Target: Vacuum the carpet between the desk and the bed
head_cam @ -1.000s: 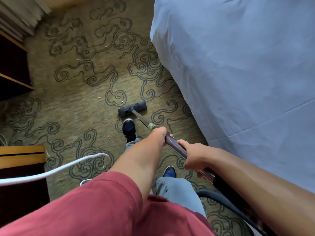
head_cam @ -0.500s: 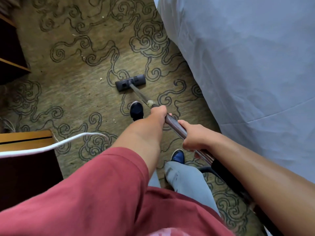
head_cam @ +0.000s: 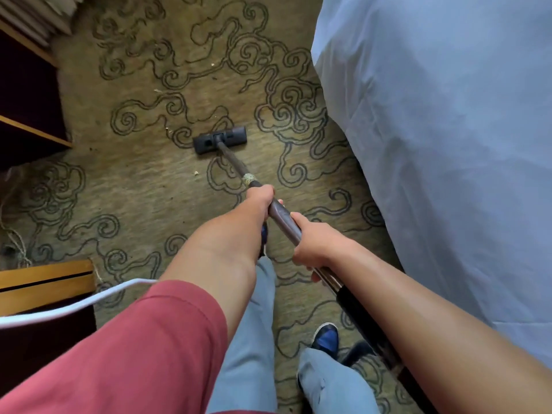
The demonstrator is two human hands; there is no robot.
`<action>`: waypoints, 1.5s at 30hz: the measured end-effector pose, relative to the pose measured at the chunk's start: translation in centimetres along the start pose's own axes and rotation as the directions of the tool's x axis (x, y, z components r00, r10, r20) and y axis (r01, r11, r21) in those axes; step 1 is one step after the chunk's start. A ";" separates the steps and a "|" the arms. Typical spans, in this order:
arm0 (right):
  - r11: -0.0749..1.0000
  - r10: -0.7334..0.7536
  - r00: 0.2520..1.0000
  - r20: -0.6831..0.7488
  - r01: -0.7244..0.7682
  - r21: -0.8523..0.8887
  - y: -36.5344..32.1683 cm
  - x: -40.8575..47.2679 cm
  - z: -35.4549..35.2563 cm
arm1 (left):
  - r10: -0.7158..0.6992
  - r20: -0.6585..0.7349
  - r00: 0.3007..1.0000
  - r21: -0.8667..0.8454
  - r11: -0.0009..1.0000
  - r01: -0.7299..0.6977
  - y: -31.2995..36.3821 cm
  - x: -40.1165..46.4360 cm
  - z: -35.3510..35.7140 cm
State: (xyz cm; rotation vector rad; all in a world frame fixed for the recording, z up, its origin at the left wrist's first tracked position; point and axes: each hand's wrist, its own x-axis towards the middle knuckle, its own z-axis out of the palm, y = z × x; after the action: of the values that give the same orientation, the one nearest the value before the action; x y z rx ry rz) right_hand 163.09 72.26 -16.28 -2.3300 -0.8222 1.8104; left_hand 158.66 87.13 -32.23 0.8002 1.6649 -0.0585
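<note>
A dark vacuum wand (head_cam: 233,162) runs from my hands down to a flat black floor head (head_cam: 220,140) resting on the olive carpet (head_cam: 143,180) with dark swirl patterns. My left hand (head_cam: 259,201) grips the wand higher up toward the head. My right hand (head_cam: 313,245) grips it lower, just above the black hose cuff (head_cam: 355,309). Small pale crumbs (head_cam: 196,173) lie on the carpet near the head. The bed (head_cam: 448,144), covered in a pale blue sheet, fills the right side.
Dark wooden desk shelving (head_cam: 30,124) with light edges stands at the left, and a wooden corner (head_cam: 44,282) sits at lower left. A white cord (head_cam: 74,306) crosses over it. My feet in dark blue shoes (head_cam: 325,336) stand on the carpet below the wand.
The floor head has slid forward across the carpet, away from my feet, and my arms have stretched out further. My left foot has dropped back behind my forearm.
</note>
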 end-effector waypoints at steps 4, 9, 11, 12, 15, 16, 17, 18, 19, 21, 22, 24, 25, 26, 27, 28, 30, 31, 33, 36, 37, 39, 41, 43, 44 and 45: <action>0.999 -0.015 1.000 -0.012 0.015 -0.048 -5.9 4.9 -3.8 | 0.028 -0.023 0.999 -0.019 0.999 -0.029 7.0 4.2 -1.8; 0.998 0.014 1.000 0.013 -0.013 -0.068 -12.7 10.1 -7.1 | 0.026 -0.057 0.998 0.000 1.000 -0.026 14.7 8.0 -4.5; 0.995 0.021 1.000 0.009 -0.020 -0.093 -14.4 11.5 -8.3 | 0.030 -0.060 0.998 0.011 0.999 -0.030 17.0 9.2 -5.1; 0.994 0.023 1.000 0.004 -0.023 -0.108 -15.5 12.4 -9.0 | 0.030 -0.063 0.998 0.010 1.000 -0.029 18.4 9.9 -5.4; 0.995 0.031 0.999 0.008 -0.030 -0.099 -18.5 14.4 -10.7 | 0.018 -0.081 0.997 0.004 1.000 -0.018 21.7 12.1 -6.4; 0.996 0.032 0.999 0.004 -0.032 -0.083 -19.4 14.9 -11.3 | 0.002 -0.082 0.997 0.005 1.000 -0.002 22.8 12.6 -6.7; 0.997 0.030 1.000 0.008 -0.029 -0.078 -20.2 15.0 -11.6 | -0.010 -0.077 0.997 0.010 1.000 0.011 23.4 13.0 -7.0; 0.996 0.028 1.000 0.005 -0.027 -0.081 -20.8 15.0 -12.2 | -0.013 -0.068 0.998 0.016 1.000 0.014 24.1 13.1 -7.1; 0.996 0.027 1.000 0.001 -0.027 -0.082 -21.2 14.9 -12.5 | -0.014 -0.067 0.998 0.017 1.000 0.015 24.6 13.2 -7.2; 0.998 0.029 1.000 -0.007 -0.029 -0.062 -22.0 14.0 -13.1 | -0.006 -0.066 0.998 0.020 1.000 0.008 25.2 12.5 -7.5; 0.998 0.021 1.000 -0.016 -0.022 -0.064 -22.3 13.4 -13.3 | -0.011 -0.061 0.998 0.007 1.000 0.012 25.5 12.0 -7.6; 0.996 -0.005 0.999 -0.039 0.001 -0.090 -22.7 12.0 -13.7 | -0.031 -0.052 0.998 -0.009 0.999 0.031 25.9 10.8 -7.8; 0.995 -0.010 0.999 -0.041 0.006 -0.098 -22.9 11.1 -14.0 | -0.026 -0.055 0.998 -0.010 1.000 0.025 26.1 9.9 -7.8; 0.995 -0.012 0.999 -0.045 0.007 -0.104 -22.9 10.1 -14.2 | -0.016 -0.063 0.998 -0.017 1.000 0.015 26.4 9.0 -7.8; 0.993 -0.015 0.998 -0.056 0.008 -0.119 -22.8 9.0 -14.4 | -0.017 -0.058 0.998 -0.041 0.999 0.015 26.7 7.8 -7.7; 0.990 -0.019 0.997 -0.071 0.009 -0.141 -22.4 7.8 -14.8 | -0.021 -0.043 0.999 -0.068 0.998 0.018 27.2 6.6 -7.5; 0.988 -0.035 0.994 -0.101 0.019 -0.154 -21.9 6.0 -16.1 | 0.019 -0.032 0.999 -0.092 0.996 -0.021 28.5 4.2 -6.9; 0.990 -0.043 0.993 -0.110 0.028 -0.136 -21.8 5.5 -16.7 | 0.048 -0.035 0.998 -0.092 0.994 -0.051 29.2 3.5 -6.6; 0.991 -0.084 0.985 -0.149 0.068 -0.111 -22.1 4.7 -18.0 | 0.101 -0.024 0.995 -0.098 0.990 -0.102 31.1 2.1 -6.3; 0.991 -0.106 0.979 -0.172 0.090 -0.098 -22.6 4.4 -19.6 | 0.160 -0.045 0.986 -0.097 0.982 -0.164 33.3 0.8 -6.0; 0.991 -0.107 0.978 -0.180 0.090 -0.098 -22.9 4.7 -20.1 | 0.162 -0.042 0.986 -0.105 0.981 -0.165 34.1 0.9 -5.6; 0.993 -0.098 0.980 -0.176 0.084 -0.086 -23.4 5.5 -20.7 | 0.168 -0.026 0.985 -0.105 0.980 -0.170 35.2 1.6 -5.4; 0.993 -0.101 0.979 -0.179 0.086 -0.087 -24.0 7.1 -21.8 | 0.159 -0.024 0.987 -0.094 0.983 -0.161 36.3 3.0 -5.1; 0.993 -0.092 0.982 -0.167 0.077 -0.093 -25.4 9.8 -23.1 | 0.137 -0.036 0.990 -0.075 0.987 -0.140 38.0 5.4 -5.0; 0.992 -0.080 0.985 -0.150 0.065 -0.105 -26.1 11.0 -23.6 | 0.119 -0.039 0.992 -0.069 0.990 -0.122 38.6 6.8 -5.0; 0.993 -0.064 0.989 -0.133 0.049 -0.111 -26.8 12.5 -24.0 | 0.102 -0.033 0.994 -0.070 0.992 -0.104 39.4 8.4 -5.0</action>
State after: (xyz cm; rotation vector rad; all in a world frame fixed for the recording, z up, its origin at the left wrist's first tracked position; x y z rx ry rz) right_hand 177.44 106.95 -10.01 -2.4364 -0.9778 1.6014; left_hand 174.91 123.24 -23.34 0.8345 1.6412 0.0847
